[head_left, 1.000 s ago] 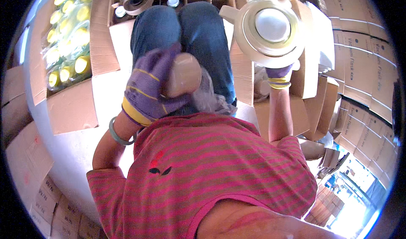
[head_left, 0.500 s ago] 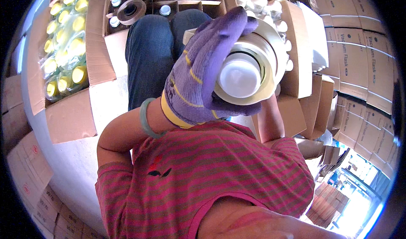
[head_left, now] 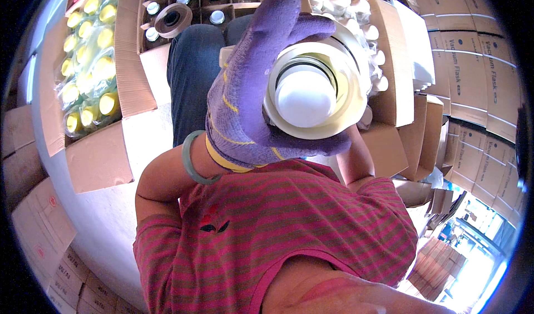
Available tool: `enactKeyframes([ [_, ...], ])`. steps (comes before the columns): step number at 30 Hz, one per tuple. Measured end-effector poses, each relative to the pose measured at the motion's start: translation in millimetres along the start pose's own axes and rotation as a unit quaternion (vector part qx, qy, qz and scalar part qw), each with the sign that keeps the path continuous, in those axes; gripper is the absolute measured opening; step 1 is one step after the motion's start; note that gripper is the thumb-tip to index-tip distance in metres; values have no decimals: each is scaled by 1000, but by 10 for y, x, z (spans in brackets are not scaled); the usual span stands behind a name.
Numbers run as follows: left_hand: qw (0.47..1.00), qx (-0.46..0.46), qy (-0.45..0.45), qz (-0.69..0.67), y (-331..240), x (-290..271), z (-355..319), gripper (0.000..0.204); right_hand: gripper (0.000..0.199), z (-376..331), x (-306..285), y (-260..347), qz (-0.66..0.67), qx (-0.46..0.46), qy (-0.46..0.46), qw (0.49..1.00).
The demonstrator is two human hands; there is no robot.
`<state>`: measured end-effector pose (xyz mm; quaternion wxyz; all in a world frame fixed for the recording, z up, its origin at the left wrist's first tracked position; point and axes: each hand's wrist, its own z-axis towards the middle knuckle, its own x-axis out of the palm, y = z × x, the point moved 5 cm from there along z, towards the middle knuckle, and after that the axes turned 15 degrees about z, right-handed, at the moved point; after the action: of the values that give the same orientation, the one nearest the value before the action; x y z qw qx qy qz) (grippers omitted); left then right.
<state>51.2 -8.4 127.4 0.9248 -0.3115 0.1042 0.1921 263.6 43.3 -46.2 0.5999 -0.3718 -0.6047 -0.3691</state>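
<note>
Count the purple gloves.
1 purple glove: on the left hand, cupped against the pale vessel. The right hand is out of sight behind it, so another may be hidden.

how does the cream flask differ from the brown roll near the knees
The cream flask has a white dome inside its rim; the brown roll has a dark centre. The left hand curls around the flask; no hand touches the roll. The flask looks larger in view than the roll. Both show circular rims.
</note>
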Motion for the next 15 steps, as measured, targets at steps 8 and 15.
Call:
enactKeyframes([
  [8, 998, 39, 18, -48, -25, -54, 80, 79, 60, -25, -74, -32, 0, -12, -4, 1000],
  [15, 993, 31, 108, 23, -77, -156, 193, 68, 58, -63, -169, -50, -22, -32, 7, 999],
])
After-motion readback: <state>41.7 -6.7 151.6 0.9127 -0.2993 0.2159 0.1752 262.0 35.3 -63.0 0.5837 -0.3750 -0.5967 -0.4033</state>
